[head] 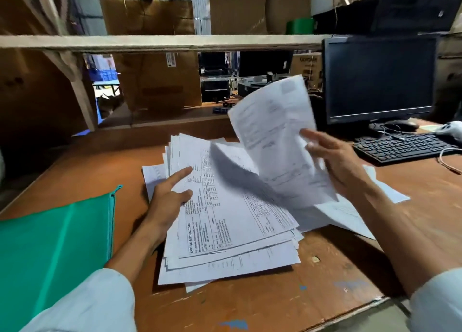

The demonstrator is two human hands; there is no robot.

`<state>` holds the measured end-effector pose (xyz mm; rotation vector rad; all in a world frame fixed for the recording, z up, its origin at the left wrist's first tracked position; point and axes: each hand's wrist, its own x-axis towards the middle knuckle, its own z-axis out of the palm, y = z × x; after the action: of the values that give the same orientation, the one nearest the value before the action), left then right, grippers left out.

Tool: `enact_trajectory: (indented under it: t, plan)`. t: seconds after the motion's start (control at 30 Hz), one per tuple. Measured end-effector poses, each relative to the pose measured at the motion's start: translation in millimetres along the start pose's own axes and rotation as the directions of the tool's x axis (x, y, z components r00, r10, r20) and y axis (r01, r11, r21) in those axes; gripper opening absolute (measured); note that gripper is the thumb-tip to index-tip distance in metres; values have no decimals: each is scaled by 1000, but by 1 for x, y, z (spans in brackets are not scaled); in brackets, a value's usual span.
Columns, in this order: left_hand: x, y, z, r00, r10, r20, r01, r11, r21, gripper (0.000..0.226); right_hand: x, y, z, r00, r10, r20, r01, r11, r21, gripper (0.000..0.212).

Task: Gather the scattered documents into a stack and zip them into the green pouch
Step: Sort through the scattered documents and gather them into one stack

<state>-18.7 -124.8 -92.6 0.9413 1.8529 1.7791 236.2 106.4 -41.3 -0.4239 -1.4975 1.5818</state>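
Sleeves: pale cloth in the bottom corners of the frame, left sleeve point(82, 304) at the lower left, right sleeve point(437, 304) at the lower right.
Desk point(325, 269): brown wood, under all the papers.
Green pouch point(50, 251): flat on the desk at the lower left, just beside the papers, not touching them.
Zip point(111, 219): along the pouch's right edge; cannot tell if open or closed.
Pile point(225, 219): many printed sheets in the middle of the frame, edges fanned out and not lined up.
Left hand point(167, 201): on the left edge of the pile, pointing finger straight and pressing down, thumb flat on the top sheet, other fingers hidden.
Right hand point(335, 161): up at the middle right, pinching a few sheets, thumb in front and fingers spread behind.
Lifted sheets point(277, 141): in the air above the right side of the pile, bent and a bit blurry.
Loose sheets point(350, 216): flat on the desk to the right of the pile, partly under the right arm.
Keyboard point(405, 146) and screen point(380, 79): at the upper right, apart from the papers.
Done so far: most papers together in one rough pile.
Left to do: add the lifted and loose sheets, tap the edges even, slide the pile into the pouch, close the zip.
How far: looks like less than half.
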Motion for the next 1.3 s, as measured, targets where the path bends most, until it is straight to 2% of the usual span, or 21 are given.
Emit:
enact_trajectory:
  t: [0.1, 0.23, 0.27, 0.37, 0.5, 0.63, 0.73, 0.8, 0.83, 0.87, 0.9, 0.93, 0.97, 1.03, 1.1, 1.13, 1.2, 1.3]
  plan:
    - [4, -3, 0, 1000, 1, -5, -1, 1000, 22, 52, -1, 9, 17, 1000, 2, -18, -1, 999, 50, 41]
    - [9, -7, -2, 1000, 2, -2, -2, 999, 37, 51, 6, 6, -4, 992, 7, -122, 41, 920, 389, 40]
    - [8, -7, -1, 1000, 6, 0, -6, 999, 36, 52, 6, 6, -8, 991, 25, -132, 31, 915, 403, 39]
    - [8, -6, -1, 1000, 14, 3, -14, 1000, 24, 51, 6, 11, -5, 981, 80, -175, -30, 961, 274, 33]
    - [8, -5, 0, 1000, 15, 1, -15, 999, 30, 50, 10, 12, -8, 938, 62, -342, 109, 881, 461, 36]
    - [5, -4, 1, 1000, 27, -7, -27, 999, 46, 50, 16, 19, -20, 947, 48, -318, 129, 848, 515, 45]
    - [5, -2, 1, 999, 42, 6, -43, 996, 76, 51, 18, 16, -20, 946, 22, -325, 202, 743, 638, 46]
    - [4, -2, 1, 999, 44, 7, -44, 997, 69, 51, 15, 14, -15, 961, 31, -275, 169, 721, 672, 41]
    - [3, -2, 0, 999, 41, 7, -41, 996, 76, 51, 11, 12, -10, 978, 26, -205, 108, 779, 618, 39]
    - [2, -1, 1, 999, 43, 8, -43, 995, 85, 50, 5, 10, -2, 992, 10, -129, 50, 890, 452, 38]
    - [2, -1, 1, 999, 38, 5, -38, 995, 94, 49, -1, 12, 6, 998, -17, -61, 28, 982, 189, 33]
    - [1, 0, 2, 999, 39, 5, -40, 994, 99, 45, -7, 16, 17, 999, -50, 12, 50, 995, -81, 26]
    - [2, 0, 2, 999, 31, 4, -32, 996, 80, 41, -13, 21, 27, 995, -56, 80, 77, 953, -293, 26]
    - [-2, 3, 2, 1000, -4, 11, 5, 998, -67, 36, -19, 36, 49, 973, -3, 229, 132, 825, -549, 29]
    - [-3, 6, 2, 1000, -10, -4, 10, 988, -156, 50, -20, 48, 59, 956, 47, 289, 180, 687, -704, 37]
    - [-6, 10, 2, 1000, 2, -26, -6, 992, -128, 57, -20, 49, 62, 957, 39, 286, 194, 645, -739, 38]
    - [-8, 12, 4, 998, 45, -33, -49, 993, -110, 63, -21, 46, 66, 965, 26, 261, 190, 616, -764, 34]
    - [-13, 13, 8, 994, 60, 87, -28, 943, -331, 55, -22, 44, 70, 971, 33, 238, 171, 601, -781, 32]
